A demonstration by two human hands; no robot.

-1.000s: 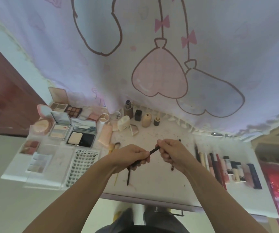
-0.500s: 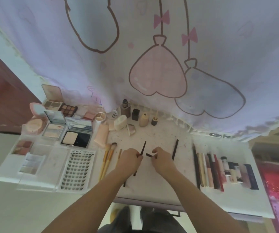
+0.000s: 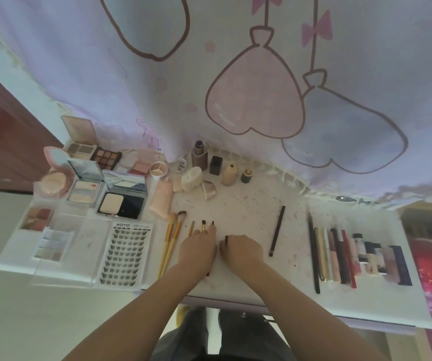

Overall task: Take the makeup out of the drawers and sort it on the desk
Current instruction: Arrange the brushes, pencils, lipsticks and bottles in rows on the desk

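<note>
At the far left of the white table, open palettes and compacts are grouped together, with a round pink cushion compact beside them and a clear tray of false lashes marked XOYO on the near side. Just right of the lash tray lie two gold-handled brushes side by side, bristles pointing far. Next to these, the left hand rests palm down on the table, its fingers laid flat and together over the handles of three small brushes, whose tips stick out beyond the fingertips. The right hand sits just beside the left, fingers curled and pinching a short dark cap or pencil end that stands up from the knuckles; what exactly it is cannot be told. Far behind the hands, a row of small bottles stands along the edge of a hanging cloth printed with heart balloons. To the right of the right hand, a dark slim pencil lies alone on the stained tabletop. Further right, a neat row of pencils, lipsticks and tubes lies parallel, near the table's right end.
</note>
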